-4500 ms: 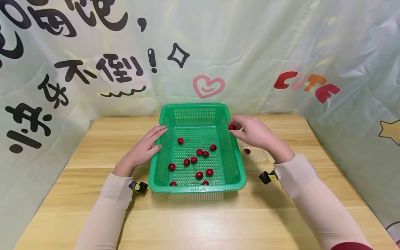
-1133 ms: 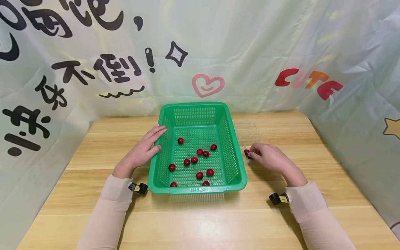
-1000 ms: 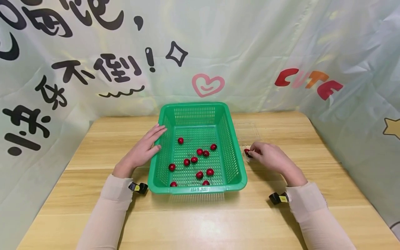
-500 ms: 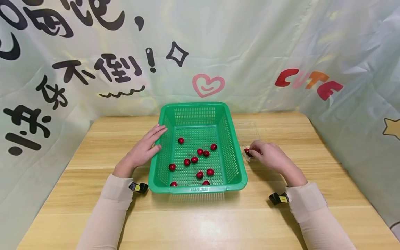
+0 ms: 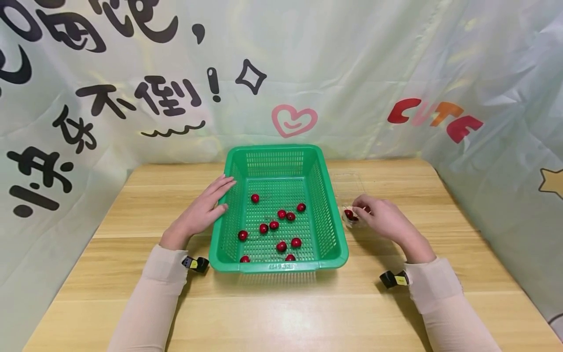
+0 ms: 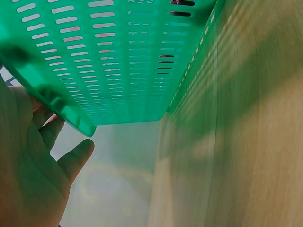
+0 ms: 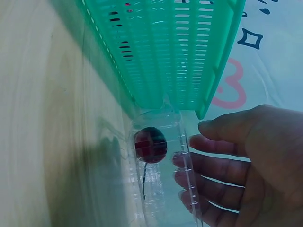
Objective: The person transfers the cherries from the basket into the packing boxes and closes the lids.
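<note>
A green plastic basket (image 5: 278, 266) stands mid-table with several red cherries (image 5: 281, 246) scattered on its perforated floor. My left hand (image 5: 199, 208) rests with its fingers along the basket's left rim; in the left wrist view, the thumb (image 6: 78, 158) stands apart from the rim. Right of the basket is a clear plastic box (image 7: 182, 137) holding dark red cherries (image 5: 349, 213); one cherry (image 7: 150, 144) with a thin stem shows through its wall. My right hand (image 5: 381, 221) is at this box, its loosely bent fingers beside the wall, with no cherry visible between them.
The wooden table (image 5: 281, 318) runs up to a pale printed cloth (image 5: 352, 73) at the back and sides. The transparent lid (image 5: 347, 183) of the box lies behind it, hard to make out. A small black camera (image 5: 195, 264) sits on each wrist.
My right hand, which held a cherry by the basket's right rim, came down to the clear box and let go; its fingers have drawn slightly back. The left hand has stayed put.
</note>
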### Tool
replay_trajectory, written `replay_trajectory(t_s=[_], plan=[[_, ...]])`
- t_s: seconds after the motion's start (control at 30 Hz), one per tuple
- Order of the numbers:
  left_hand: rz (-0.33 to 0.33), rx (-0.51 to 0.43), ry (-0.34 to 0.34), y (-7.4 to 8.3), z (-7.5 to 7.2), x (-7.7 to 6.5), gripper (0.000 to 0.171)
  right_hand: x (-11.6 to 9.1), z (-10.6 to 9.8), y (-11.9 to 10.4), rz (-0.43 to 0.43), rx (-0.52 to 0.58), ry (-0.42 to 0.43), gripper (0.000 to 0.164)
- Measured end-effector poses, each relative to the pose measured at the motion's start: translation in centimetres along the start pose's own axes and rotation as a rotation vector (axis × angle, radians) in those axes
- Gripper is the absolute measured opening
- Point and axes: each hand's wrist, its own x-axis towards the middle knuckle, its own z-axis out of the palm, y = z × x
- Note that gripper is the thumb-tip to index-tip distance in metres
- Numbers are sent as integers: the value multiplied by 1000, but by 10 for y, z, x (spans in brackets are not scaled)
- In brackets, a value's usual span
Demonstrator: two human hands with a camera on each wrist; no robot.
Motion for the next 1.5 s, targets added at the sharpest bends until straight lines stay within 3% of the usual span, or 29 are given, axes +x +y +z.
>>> replay_trajectory(t_s=[0.5,1.13,1.5], plan=[[5,-11,-2,-1,0,0,59,13,-20,-18,-42,-13,-12,26],[-3,-9,-9,0,-2,2,59,39,-49,-64,-213,-106,18,27],[-5,-5,-11,0,-1,1,60,57,-51,-97,-341,-177,-61,36]])
